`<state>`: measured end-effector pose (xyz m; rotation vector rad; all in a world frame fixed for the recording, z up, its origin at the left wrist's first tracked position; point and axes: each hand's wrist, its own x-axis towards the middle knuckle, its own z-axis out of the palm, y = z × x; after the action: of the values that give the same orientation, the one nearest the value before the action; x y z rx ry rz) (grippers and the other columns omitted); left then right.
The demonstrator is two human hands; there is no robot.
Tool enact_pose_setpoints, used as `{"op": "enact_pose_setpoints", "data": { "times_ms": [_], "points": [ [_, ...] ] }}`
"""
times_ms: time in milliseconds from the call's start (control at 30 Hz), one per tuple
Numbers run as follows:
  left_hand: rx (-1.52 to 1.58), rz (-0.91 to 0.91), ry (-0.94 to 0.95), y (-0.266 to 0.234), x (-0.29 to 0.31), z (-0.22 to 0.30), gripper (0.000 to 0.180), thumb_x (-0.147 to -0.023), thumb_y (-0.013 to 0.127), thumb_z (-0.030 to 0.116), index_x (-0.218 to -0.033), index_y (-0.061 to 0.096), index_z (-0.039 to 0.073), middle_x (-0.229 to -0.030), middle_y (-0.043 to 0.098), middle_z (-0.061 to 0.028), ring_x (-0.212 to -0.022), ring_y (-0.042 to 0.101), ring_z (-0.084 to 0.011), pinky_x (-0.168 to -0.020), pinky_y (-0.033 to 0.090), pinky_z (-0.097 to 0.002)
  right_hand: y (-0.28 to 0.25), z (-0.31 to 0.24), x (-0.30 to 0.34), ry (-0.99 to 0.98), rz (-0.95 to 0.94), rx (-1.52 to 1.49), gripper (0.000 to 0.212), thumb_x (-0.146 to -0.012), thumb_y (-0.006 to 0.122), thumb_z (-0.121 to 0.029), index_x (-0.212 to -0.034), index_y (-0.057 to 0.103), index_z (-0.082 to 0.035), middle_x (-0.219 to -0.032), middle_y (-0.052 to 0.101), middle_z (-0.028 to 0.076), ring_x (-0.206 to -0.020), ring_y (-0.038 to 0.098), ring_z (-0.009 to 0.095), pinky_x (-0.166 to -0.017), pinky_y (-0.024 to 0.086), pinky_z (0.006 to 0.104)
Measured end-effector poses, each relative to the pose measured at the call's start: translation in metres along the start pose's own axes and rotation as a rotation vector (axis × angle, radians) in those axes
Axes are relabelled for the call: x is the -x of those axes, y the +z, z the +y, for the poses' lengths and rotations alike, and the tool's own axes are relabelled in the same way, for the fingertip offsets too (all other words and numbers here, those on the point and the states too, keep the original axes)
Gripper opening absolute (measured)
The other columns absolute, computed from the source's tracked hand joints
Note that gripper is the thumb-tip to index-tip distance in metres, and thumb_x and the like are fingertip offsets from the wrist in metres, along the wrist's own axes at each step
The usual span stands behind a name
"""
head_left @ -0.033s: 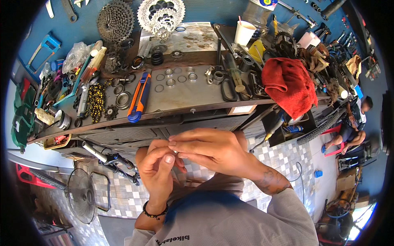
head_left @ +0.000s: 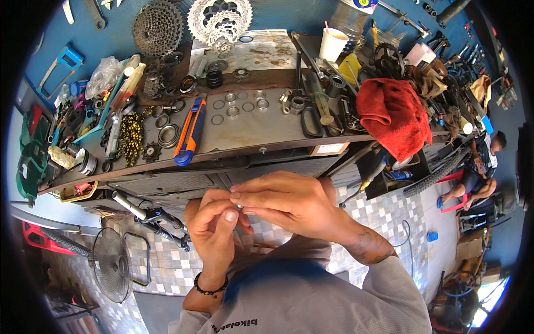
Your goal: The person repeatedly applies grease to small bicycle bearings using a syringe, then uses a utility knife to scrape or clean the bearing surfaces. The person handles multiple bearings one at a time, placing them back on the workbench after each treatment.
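Observation:
In front of my body, below the bench's front edge, my left hand [head_left: 214, 228] and my right hand [head_left: 295, 203] meet at the fingertips. Both are closed, pinching a tiny pale thing [head_left: 239, 206] between them; the fingers hide most of it and its kind does not show. Beyond them, on the workbench [head_left: 222, 136], several thin rings and small bearing rings [head_left: 233, 112] lie in loose rows. An orange and blue utility knife [head_left: 189, 132] rests to their left. To their right are black-handled scissors [head_left: 311, 123] and a syringe [head_left: 320, 103].
A red cloth [head_left: 392, 114] hangs over the bench's right front edge. Bike cassettes [head_left: 157, 28] stand against the blue wall, and a white cup [head_left: 332, 44] is at the back. On the floor at left are a fan [head_left: 111, 264] and a bike fork [head_left: 153, 217]. A person [head_left: 483, 167] sits far right.

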<state>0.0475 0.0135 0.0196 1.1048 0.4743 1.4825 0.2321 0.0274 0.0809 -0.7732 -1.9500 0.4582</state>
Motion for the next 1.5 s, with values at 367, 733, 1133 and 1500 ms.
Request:
{"op": "enact_pose_setpoints", "data": {
  "times_ms": [367, 733, 1133, 1500],
  "points": [
    [-0.252, -0.16, 0.046, -0.001, -0.007, 0.013, 0.017, -0.097, 0.07, 0.004, -0.106, 0.074, -0.01, -0.105, 0.061, -0.0145, -0.08, 0.067, -0.0157, -0.068, 0.058, -0.0247, -0.02, 0.004, 0.007, 0.161, -0.124, -0.176, 0.037, -0.08, 0.087, -0.012, -0.115, 0.077, -0.005, -0.104, 0.074, 0.01, -0.09, 0.073, 0.023, -0.074, 0.057, 0.034],
    [-0.058, -0.237, -0.221, -0.007, -0.012, 0.017, 0.021, -0.099, 0.069, 0.011, -0.11, 0.074, -0.007, -0.101, 0.059, -0.0112, -0.077, 0.061, -0.0125, -0.065, 0.051, -0.0246, -0.011, 0.006, 0.02, 0.052, -0.007, -0.067, 0.039, -0.075, 0.089, -0.003, -0.112, 0.076, -0.002, -0.105, 0.076, 0.012, -0.089, 0.073, 0.018, -0.075, 0.058, 0.0292],
    [-0.097, -0.162, -0.221, -0.021, -0.01, 0.005, 0.009, -0.099, 0.066, 0.002, -0.104, 0.07, -0.005, -0.094, 0.061, -0.0094, -0.061, 0.05, -0.0076, -0.05, 0.042, -0.0202, -0.009, 0.018, 0.04, 0.527, 0.057, -0.435, 0.046, -0.093, 0.076, -0.01, -0.137, 0.064, -0.005, -0.112, 0.074, 0.011, -0.093, 0.071, 0.014, -0.077, 0.056, 0.0261],
    [0.175, -0.205, -0.212, -0.024, -0.005, -0.007, 0.015, -0.104, 0.061, 0.007, -0.099, 0.066, -0.006, -0.101, 0.056, -0.0112, -0.06, 0.045, -0.0089, -0.046, 0.039, -0.0223, -0.003, 0.017, 0.045, 0.546, 0.024, -0.347, 0.038, -0.094, 0.074, -0.011, -0.131, 0.067, -0.003, -0.105, 0.075, 0.01, -0.092, 0.072, 0.014, -0.075, 0.055, 0.025]
  ]
}}
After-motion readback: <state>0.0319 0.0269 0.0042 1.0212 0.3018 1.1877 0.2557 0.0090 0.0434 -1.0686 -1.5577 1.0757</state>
